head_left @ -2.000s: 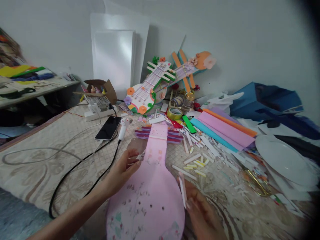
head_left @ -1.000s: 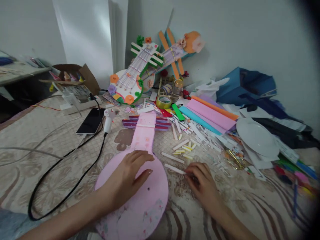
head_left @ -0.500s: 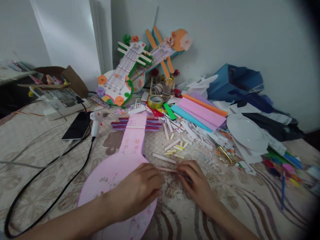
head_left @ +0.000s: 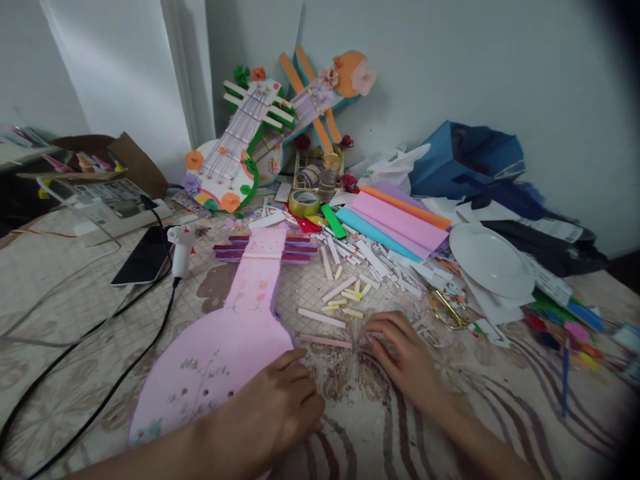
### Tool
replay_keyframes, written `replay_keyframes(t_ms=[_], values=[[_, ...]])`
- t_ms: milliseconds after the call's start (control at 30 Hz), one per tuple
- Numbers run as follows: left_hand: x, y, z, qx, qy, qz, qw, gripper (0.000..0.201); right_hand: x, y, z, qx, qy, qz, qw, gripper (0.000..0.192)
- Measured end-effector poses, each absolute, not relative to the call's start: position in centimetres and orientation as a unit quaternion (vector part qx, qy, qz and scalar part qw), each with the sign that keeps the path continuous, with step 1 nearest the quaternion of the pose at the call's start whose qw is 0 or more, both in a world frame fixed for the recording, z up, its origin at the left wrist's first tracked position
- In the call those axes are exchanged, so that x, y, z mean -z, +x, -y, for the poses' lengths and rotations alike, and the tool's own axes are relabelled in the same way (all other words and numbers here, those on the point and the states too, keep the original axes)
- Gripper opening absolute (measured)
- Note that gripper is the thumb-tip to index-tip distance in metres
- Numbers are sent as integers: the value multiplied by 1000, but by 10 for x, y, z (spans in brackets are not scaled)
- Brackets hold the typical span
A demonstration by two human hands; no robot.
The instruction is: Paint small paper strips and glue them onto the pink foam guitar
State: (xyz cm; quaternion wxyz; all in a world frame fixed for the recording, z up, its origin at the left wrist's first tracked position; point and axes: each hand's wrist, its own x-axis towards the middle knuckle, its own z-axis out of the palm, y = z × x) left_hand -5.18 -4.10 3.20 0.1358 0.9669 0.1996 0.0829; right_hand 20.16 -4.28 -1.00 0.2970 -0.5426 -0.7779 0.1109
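A pink cardboard guitar shape (head_left: 245, 333), decorated with small drawn plants and flowers, lies flat with its neck pointing away. Over the right edge of its round body is my left hand (head_left: 280, 400), palm down, its index finger reaching forward and the others loosely bent. The underside of that hand is hidden. A thin pale pink strip (head_left: 325, 341) rests on the table between my hands. My right hand (head_left: 400, 350) is at the strip's right end, fingers bent but apart, with nothing visible in them. Maroon and purple sticks (head_left: 300, 250) cross the guitar's neck.
Several white and yellow paper strips (head_left: 345, 293) lie beyond my hands. A white glue gun (head_left: 181, 250) and a phone (head_left: 143, 257) are on the left. Gold scissors (head_left: 450, 310), a white plate (head_left: 490, 260) and coloured paper (head_left: 400, 223) lie right. Decorated guitars (head_left: 245, 140) lean on the wall.
The pink strip was between the fingers of both hands and now lies on the table. My left hand has drawn back toward me, and my right hand has moved slightly right.
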Motion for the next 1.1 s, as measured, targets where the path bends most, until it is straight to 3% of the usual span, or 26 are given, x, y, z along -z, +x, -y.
replay_keyframes(t_ms=[333,600,833,1100], values=[[-50,-51,5,-96,948,-261,153,18,-5,279,20,-10,-671,690,272,15],[-49,-52,-12,-92,937,-303,145,24,7,345,13,15,-742,644,187,18],[-49,-44,-12,-79,937,-301,155,21,-5,320,-17,33,-719,664,202,14],[-53,-39,-17,-67,937,-311,146,24,-21,216,-144,-6,-646,737,200,24]])
